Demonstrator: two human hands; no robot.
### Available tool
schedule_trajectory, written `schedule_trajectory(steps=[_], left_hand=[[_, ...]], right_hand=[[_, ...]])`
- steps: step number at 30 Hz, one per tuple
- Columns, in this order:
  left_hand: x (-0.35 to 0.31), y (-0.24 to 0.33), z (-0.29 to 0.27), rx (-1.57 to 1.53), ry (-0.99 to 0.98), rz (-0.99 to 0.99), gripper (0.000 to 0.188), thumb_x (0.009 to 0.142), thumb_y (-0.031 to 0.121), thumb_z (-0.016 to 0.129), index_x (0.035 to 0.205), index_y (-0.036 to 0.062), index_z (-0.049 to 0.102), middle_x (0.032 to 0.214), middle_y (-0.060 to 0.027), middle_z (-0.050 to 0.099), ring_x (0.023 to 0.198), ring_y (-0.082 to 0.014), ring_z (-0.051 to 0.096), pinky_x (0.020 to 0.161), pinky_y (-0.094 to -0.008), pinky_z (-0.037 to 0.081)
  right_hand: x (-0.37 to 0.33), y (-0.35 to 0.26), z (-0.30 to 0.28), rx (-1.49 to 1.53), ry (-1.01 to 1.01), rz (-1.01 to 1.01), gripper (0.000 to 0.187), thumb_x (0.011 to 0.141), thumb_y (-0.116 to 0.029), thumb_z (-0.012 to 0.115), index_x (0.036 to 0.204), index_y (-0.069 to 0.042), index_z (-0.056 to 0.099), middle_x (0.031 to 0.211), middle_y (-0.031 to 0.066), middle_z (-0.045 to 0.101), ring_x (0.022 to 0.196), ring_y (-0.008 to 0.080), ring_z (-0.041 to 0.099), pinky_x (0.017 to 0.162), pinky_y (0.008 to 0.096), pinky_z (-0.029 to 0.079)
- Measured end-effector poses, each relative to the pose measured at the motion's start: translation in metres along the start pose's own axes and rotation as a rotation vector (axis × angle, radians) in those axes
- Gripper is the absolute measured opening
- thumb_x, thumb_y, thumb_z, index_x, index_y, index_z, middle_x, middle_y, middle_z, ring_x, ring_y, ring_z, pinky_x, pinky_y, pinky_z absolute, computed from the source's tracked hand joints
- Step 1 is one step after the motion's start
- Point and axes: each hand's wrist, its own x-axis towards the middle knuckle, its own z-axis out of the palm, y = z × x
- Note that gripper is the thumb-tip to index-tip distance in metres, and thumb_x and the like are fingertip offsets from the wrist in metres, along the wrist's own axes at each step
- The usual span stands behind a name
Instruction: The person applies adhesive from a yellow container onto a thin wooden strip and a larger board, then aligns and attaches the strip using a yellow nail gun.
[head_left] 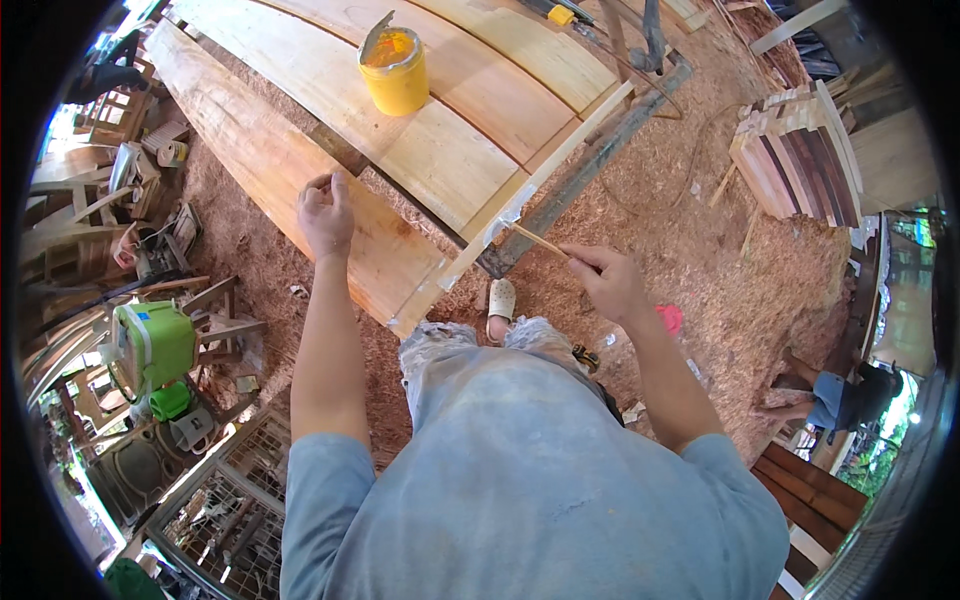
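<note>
My right hand (605,285) is closed round a thin wooden stick (540,240). The stick's far tip meets a pale wooden batten (585,128) by a whitish smear. This batten crosses the ends of several wide, light boards (450,175). Over the leftmost board (240,140), my left hand (326,215) is raised with its fingers curled in; anything inside them is hidden. A yellow tub (398,88) stands on the boards beyond my hands, its lid tilted up and orange-yellow stuff smeared inside.
Reddish wood shavings cover the ground (660,240). A grey beam (560,195) runs beside the batten. Stacked wood pieces (800,160) stand at the right, a green container (155,345) and wire rack (225,515) at the left. Another person (845,398) is at the far right.
</note>
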Motion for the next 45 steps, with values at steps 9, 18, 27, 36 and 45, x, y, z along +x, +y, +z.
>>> schedule_trajectory(steps=[9,18,27,36,45], left_hand=[[-0.001,0.005,-0.001,0.040,-0.018,0.002,0.039,0.094,0.036,0.068,0.096,-0.0025,0.071,0.106,-0.0167,0.069,0.099,-0.0300,0.064,0.088,-0.0382,0.049],[0.000,0.006,-0.001,0.030,-0.035,-0.012,0.038,0.094,0.036,0.068,0.095,-0.0020,0.071,0.106,-0.0167,0.069,0.101,-0.0302,0.063,0.090,-0.0386,0.049],[-0.001,0.013,-0.003,0.025,0.002,-0.003,0.032,0.091,0.031,0.071,0.089,-0.0005,0.073,0.101,-0.0138,0.072,0.104,-0.0295,0.063,0.092,-0.0380,0.049],[0.000,0.007,-0.002,0.037,-0.002,0.036,0.032,0.091,0.031,0.071,0.087,-0.0003,0.073,0.103,-0.0138,0.072,0.105,-0.0300,0.063,0.093,-0.0384,0.049],[0.000,0.008,-0.002,0.010,0.010,0.031,0.031,0.090,0.031,0.072,0.084,0.0003,0.073,0.101,-0.0125,0.073,0.103,-0.0293,0.064,0.091,-0.0380,0.050]], right_hand=[[0.017,-0.015,-0.015,-0.353,0.134,-0.256,0.023,0.092,-0.015,0.066,0.113,-0.009,0.074,0.093,0.0172,0.068,0.088,0.0342,0.065,0.079,0.0432,0.052],[0.046,0.001,-0.011,-0.156,0.208,0.000,0.029,0.093,-0.019,0.067,0.120,-0.011,0.074,0.104,0.0190,0.072,0.094,0.0288,0.069,0.081,0.0367,0.053],[0.001,-0.017,0.015,0.159,0.004,0.142,0.032,0.093,-0.017,0.068,0.123,-0.006,0.072,0.100,0.0178,0.073,0.089,0.0222,0.070,0.079,0.0320,0.053],[-0.024,-0.022,0.030,0.129,-0.009,-0.026,0.028,0.094,-0.012,0.065,0.120,-0.006,0.073,0.098,0.0172,0.071,0.089,0.0243,0.069,0.079,0.0343,0.053],[0.013,-0.039,0.014,-0.459,0.173,-0.222,0.026,0.092,-0.016,0.067,0.117,-0.012,0.074,0.090,0.0157,0.067,0.086,0.0333,0.066,0.075,0.0436,0.052]])
